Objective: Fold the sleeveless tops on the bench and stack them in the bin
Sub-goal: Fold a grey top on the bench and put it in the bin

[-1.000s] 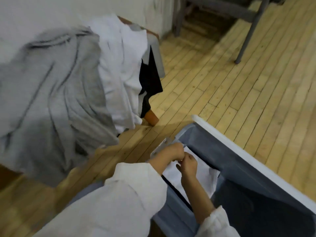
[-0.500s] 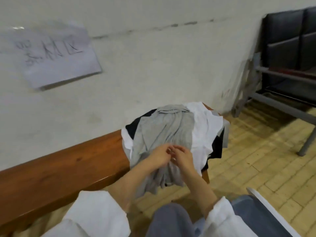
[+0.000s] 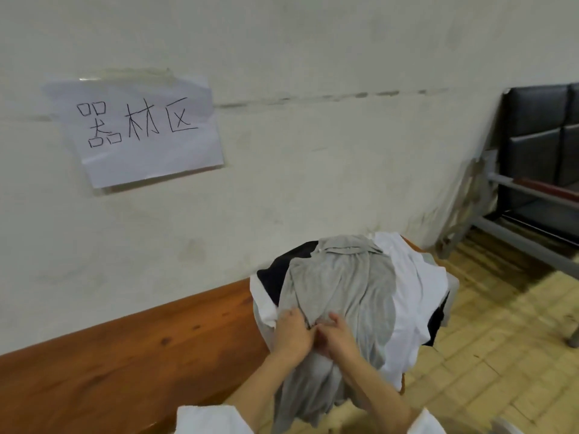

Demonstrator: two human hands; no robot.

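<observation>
The pile of sleeveless tops sits heaped on the right end of the wooden table (image 3: 125, 355), covering that end and spilling over its front and right edges. The grey top (image 3: 344, 286) lies uppermost, draped over the table's front edge and hanging below it. White tops (image 3: 407, 277) spread beneath it toward the table's right end, and a black top (image 3: 275, 277) shows at the back of the heap, near the wall (image 3: 313, 120) behind the table.

The left hand (image 3: 293, 333) and right hand (image 3: 336, 335) meet at the table's front edge, touching each other. The fingers of both are curled and clamped on a bunched fold of the grey top. White sleeves (image 3: 213, 421) end at the forearms.

Left of the pile the table's top runs bare to the frame edge. A paper sign (image 3: 141, 130) with handwritten characters hangs above the table. Past the table's right end lies open wooden floor (image 3: 501, 355), with dark padded chairs (image 3: 539, 136) well beyond.
</observation>
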